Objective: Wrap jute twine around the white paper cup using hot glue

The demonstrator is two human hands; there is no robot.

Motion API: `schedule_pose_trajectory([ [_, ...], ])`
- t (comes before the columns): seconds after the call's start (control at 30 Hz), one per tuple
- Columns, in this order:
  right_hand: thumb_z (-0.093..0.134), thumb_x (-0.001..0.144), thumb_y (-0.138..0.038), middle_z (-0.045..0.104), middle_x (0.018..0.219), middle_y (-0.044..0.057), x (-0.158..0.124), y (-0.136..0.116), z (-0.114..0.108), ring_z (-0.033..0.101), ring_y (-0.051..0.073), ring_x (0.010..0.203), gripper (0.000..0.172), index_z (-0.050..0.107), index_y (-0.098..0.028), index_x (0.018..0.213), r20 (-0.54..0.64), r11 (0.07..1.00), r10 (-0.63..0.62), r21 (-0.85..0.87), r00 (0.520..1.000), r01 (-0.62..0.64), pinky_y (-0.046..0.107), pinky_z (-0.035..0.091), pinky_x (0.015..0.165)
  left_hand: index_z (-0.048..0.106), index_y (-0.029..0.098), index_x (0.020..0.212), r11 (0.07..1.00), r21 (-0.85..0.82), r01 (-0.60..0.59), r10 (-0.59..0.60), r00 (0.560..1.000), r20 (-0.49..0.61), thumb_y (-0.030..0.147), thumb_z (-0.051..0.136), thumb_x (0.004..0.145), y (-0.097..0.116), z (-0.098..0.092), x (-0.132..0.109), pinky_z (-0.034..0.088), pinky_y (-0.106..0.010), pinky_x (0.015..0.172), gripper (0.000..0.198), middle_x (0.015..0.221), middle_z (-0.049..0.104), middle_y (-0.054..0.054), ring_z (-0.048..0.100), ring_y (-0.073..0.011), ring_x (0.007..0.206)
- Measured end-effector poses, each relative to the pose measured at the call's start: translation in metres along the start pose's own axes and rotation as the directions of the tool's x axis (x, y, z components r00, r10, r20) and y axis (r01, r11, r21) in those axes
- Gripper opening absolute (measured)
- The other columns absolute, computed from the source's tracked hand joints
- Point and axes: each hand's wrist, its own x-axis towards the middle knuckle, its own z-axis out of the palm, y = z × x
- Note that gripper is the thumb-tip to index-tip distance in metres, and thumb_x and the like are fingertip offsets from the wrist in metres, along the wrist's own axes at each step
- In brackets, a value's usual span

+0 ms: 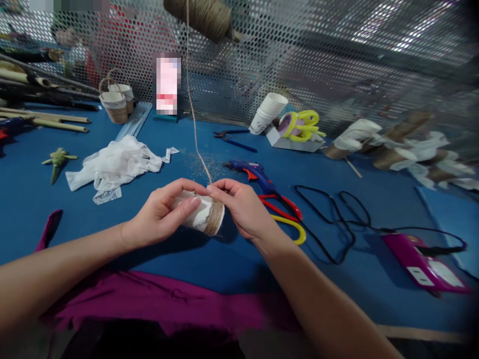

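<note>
A white paper cup (pixel 198 215) lies on its side between my hands, with jute twine (pixel 215 218) wound around one end. My left hand (pixel 170 207) is wrapped about the cup's white part, thumb on its near side. At the cup's wound end my right hand (pixel 239 202) pinches the twine against it. From there the loose strand (pixel 195 132) runs up to a big twine spool (pixel 204 17) hanging above. Just beyond my right hand rest a blue glue gun (pixel 254 172) and scissors (pixel 290 227) with red and yellow handles.
White lace fabric (pixel 119 162) lies left, near two finished twine baskets (pixel 114 107). Behind are pliers (pixel 235 139), stacked paper cups (pixel 267 113) and a box with yellow-handled scissors (pixel 301 127). A black cord (pixel 337 219) runs right to a magenta power strip (pixel 424 262).
</note>
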Motion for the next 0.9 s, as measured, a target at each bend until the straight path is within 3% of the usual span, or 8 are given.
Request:
schedule_pose_trajectory([
  [0.3, 0.070, 0.064, -0.034, 0.058, 0.067, -0.001, 0.002, 0.002, -0.001, 0.050, 0.010, 0.061, 0.019, 0.062, -0.017, 0.071, 0.024, 0.999, 0.006, -0.043, 1.000, -0.005, 0.026, 0.039, 0.060, 0.056, 0.015, 0.102, 1.000, 0.013, 0.014, -0.014, 0.999, 0.039, 0.025, 0.047, 0.090, 0.000, -0.001, -0.001, 0.041, -0.018, 0.052, 0.018, 0.079, 0.063, -0.002, 0.052, -0.0080, 0.058],
  [0.5, 0.057, 0.076, -0.049, 0.060, 0.072, 0.002, 0.001, 0.001, -0.011, 0.055, 0.012, 0.066, 0.032, 0.061, -0.017, 0.075, -0.117, 0.990, -0.121, -0.091, 0.986, 0.111, 0.026, 0.042, 0.061, 0.056, 0.015, 0.105, 0.987, 0.159, -0.025, 0.035, 0.997, -0.061, 0.022, 0.047, 0.089, -0.006, -0.004, 0.004, 0.045, -0.017, 0.062, 0.020, 0.093, 0.066, -0.005, 0.059, -0.0092, 0.070],
  [0.6, 0.056, 0.076, -0.053, 0.058, 0.067, 0.001, -0.002, 0.000, -0.011, 0.052, 0.011, 0.060, 0.036, 0.058, -0.017, 0.070, -0.029, 0.997, -0.060, -0.043, 0.998, 0.059, 0.026, 0.041, 0.057, 0.054, 0.014, 0.111, 0.975, 0.221, 0.008, 0.008, 0.998, -0.069, 0.022, 0.046, 0.088, -0.013, -0.005, 0.007, 0.046, -0.018, 0.061, 0.025, 0.094, 0.067, -0.006, 0.060, -0.0100, 0.069],
  [0.77, 0.065, 0.070, -0.042, 0.053, 0.061, -0.003, -0.002, 0.004, -0.007, 0.046, 0.009, 0.056, 0.026, 0.055, -0.018, 0.070, 0.056, 1.000, -0.001, 0.014, 0.998, 0.000, 0.024, 0.037, 0.055, 0.050, 0.014, 0.120, 0.967, 0.254, 0.017, -0.020, 1.000, 0.011, 0.024, 0.046, 0.088, -0.016, -0.006, 0.008, 0.047, -0.021, 0.070, 0.034, 0.103, 0.065, -0.008, 0.061, -0.0126, 0.080],
  [0.9, 0.063, 0.072, -0.037, 0.052, 0.063, -0.004, -0.002, 0.003, -0.009, 0.046, 0.009, 0.059, 0.021, 0.053, -0.018, 0.071, 0.054, 0.995, -0.082, -0.056, 0.995, 0.085, 0.025, 0.036, 0.058, 0.047, 0.014, 0.124, 0.993, 0.095, 0.063, -0.065, 0.998, 0.010, 0.028, 0.052, 0.085, -0.014, -0.008, 0.010, 0.047, -0.022, 0.076, 0.041, 0.108, 0.062, -0.008, 0.059, -0.0143, 0.086],
])
